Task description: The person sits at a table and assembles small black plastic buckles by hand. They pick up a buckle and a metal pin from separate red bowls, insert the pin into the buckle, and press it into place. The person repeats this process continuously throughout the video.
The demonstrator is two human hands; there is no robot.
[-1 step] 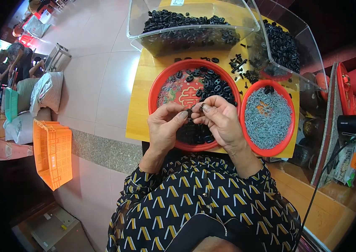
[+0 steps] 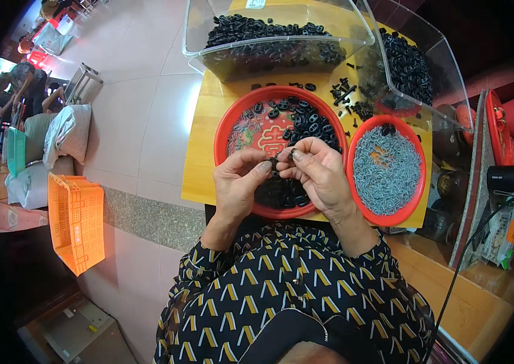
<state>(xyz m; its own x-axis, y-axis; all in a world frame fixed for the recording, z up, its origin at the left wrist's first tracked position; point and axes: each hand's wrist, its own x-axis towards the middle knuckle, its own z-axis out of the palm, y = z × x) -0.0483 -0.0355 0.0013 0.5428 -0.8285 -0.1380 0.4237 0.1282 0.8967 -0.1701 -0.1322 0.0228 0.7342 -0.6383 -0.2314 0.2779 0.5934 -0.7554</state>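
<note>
In both hands, small dark pieces.

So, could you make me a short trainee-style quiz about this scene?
1. Multiple choice: What fills most of the oval red plastic tray?
a) orange beads
b) small, thin grey-blue pieces
c) white buttons
2. True or false: The bare left hand and bare right hand are close together above the round red plastic tray.
3. Count: How many clear plastic bins hold small black pieces?

Key: 1. b; 2. true; 3. two.
</note>
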